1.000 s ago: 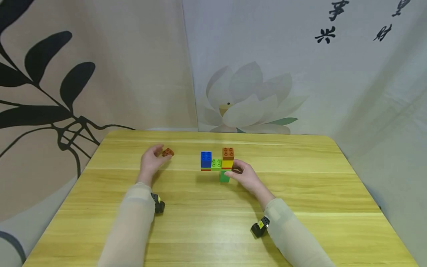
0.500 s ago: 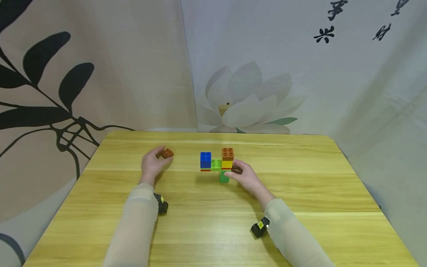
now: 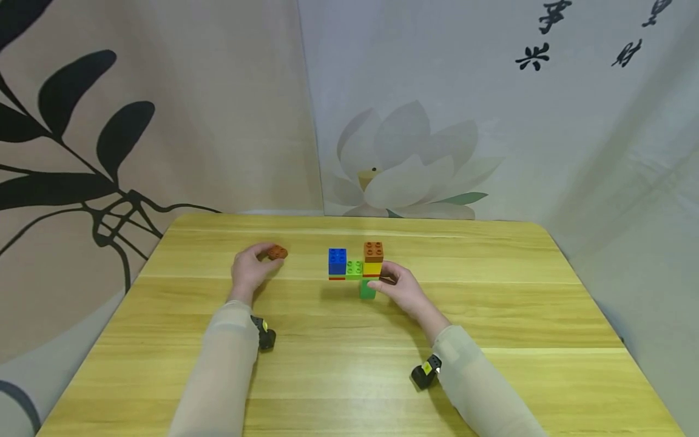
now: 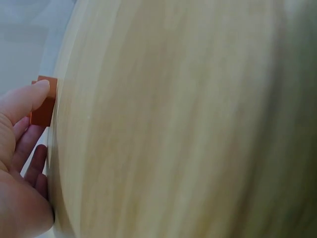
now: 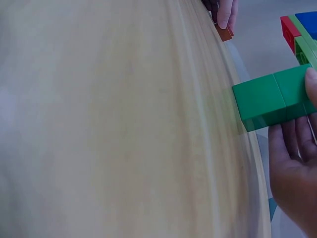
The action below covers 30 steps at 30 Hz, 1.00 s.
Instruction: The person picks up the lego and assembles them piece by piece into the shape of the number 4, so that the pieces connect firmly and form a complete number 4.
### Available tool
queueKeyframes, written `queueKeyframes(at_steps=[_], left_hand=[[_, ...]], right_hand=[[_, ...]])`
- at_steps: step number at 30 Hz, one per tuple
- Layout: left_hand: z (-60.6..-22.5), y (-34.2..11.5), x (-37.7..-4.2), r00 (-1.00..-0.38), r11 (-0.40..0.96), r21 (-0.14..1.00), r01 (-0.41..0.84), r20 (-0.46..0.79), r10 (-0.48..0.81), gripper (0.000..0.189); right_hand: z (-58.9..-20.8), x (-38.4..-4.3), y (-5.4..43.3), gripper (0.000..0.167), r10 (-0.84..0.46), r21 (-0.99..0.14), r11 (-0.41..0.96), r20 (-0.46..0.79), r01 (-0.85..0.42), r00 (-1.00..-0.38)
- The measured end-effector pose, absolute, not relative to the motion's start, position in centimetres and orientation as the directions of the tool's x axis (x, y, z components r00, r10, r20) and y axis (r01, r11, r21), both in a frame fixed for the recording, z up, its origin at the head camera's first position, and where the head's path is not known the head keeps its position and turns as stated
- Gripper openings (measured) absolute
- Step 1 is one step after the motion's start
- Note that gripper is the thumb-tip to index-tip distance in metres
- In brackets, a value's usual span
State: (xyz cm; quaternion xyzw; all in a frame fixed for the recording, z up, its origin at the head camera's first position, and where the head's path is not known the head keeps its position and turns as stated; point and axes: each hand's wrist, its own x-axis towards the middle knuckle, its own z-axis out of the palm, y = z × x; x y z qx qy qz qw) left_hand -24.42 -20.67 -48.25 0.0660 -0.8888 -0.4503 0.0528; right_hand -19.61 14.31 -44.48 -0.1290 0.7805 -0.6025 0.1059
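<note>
At the left of the table, my left hand (image 3: 251, 268) pinches a brown-orange toy brick (image 3: 277, 252) between thumb and fingers. In the left wrist view the thumb lies across that brick (image 4: 45, 106), low at the tabletop. My right hand (image 3: 403, 286) holds the green stacked bricks (image 5: 270, 96) at the base of a built block model, thumb in front and fingers behind. Above the green base runs a light green piece (image 3: 354, 269). On its left end sits a blue brick (image 3: 337, 261); on its right end, a yellow brick (image 3: 372, 269) with an orange-brown brick (image 3: 374, 251) on top.
The pale wooden table (image 3: 327, 376) ends at a back edge just behind the bricks. Behind it hangs a printed cloth backdrop (image 3: 246, 121). Small black cameras (image 3: 426, 372) are worn at both wrists.
The left thumb and fingers have closed on the brown-orange brick, which has turned and shifted slightly right. The right hand and the block model have stayed in place.
</note>
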Motion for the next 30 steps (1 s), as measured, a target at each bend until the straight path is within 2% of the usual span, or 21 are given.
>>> queueKeyframes(at_steps=[6, 11, 19, 25, 30], left_hand=[[-48.2, -20.7, -24.3, -0.988, 0.574, 0.815, -0.078, 0.016, -0.156, 0.043], [-47.7, -20.3, -24.1, -0.997, 0.531, 0.847, -0.041, 0.000, -0.079, 0.044], [-43.9, -18.0, -23.6, -0.988, 0.440, 0.885, 0.153, 0.123, 0.095, 0.043], [-40.3, -15.6, -22.5, -0.941, 0.356, 0.879, 0.317, 0.245, 0.234, 0.040], [-38.8, -13.8, -21.4, -0.908, 0.279, 0.882, 0.379, 0.295, 0.298, 0.038]], right_hand=[[-44.5, -19.6, 14.3, 0.040, -0.335, -0.968, 0.237, -0.007, -0.078, -0.942], [-44.5, -19.6, 14.2, 0.039, -0.333, -0.968, 0.241, -0.008, -0.077, -0.943], [-44.3, -19.4, 14.2, 0.039, -0.333, -0.966, 0.247, -0.008, -0.079, -0.943], [-44.4, -19.5, 14.3, 0.036, -0.328, -0.966, 0.243, 0.002, -0.087, -0.945], [-44.4, -19.6, 14.4, 0.036, -0.331, -0.968, 0.238, -0.004, -0.079, -0.944]])
